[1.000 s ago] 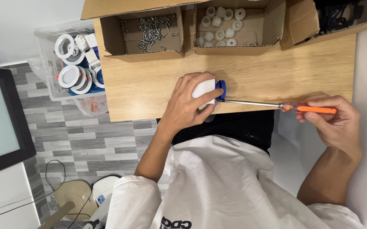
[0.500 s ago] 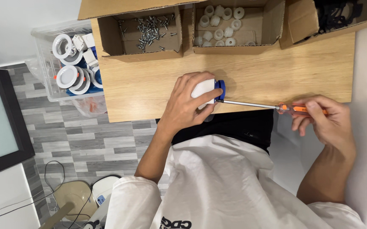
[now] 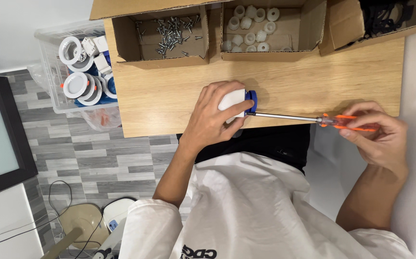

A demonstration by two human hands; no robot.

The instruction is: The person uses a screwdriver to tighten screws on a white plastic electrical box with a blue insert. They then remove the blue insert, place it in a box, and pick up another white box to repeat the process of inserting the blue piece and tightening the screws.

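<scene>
1. Head view, left side: my left hand (image 3: 213, 119) is wrapped around a small white fitting (image 3: 232, 100) with a blue cap (image 3: 251, 101), pressing it down near the front edge of the wooden worktop (image 3: 169, 96). The grip is closed around the white body, fingers over the top.
2. Head view, right side: my right hand (image 3: 378, 139) pinches the orange handle of a screwdriver (image 3: 313, 118), grip narrow and closed on it. The steel shaft runs level to the left, its tip meeting the blue cap.
3. Handling, as I judge it: the fitting looks like light, hard plastic, smooth enough to twist loose, so the white body is the place to hold it. The screwdriver is stiff and slim; the handle is the only sensible hold.
4. Head view, around: a cardboard box of screws (image 3: 172, 31) and a box of white caps (image 3: 251, 29) sit at the far edge; a clear bin (image 3: 80, 72) of round white parts stands off to the left.
</scene>
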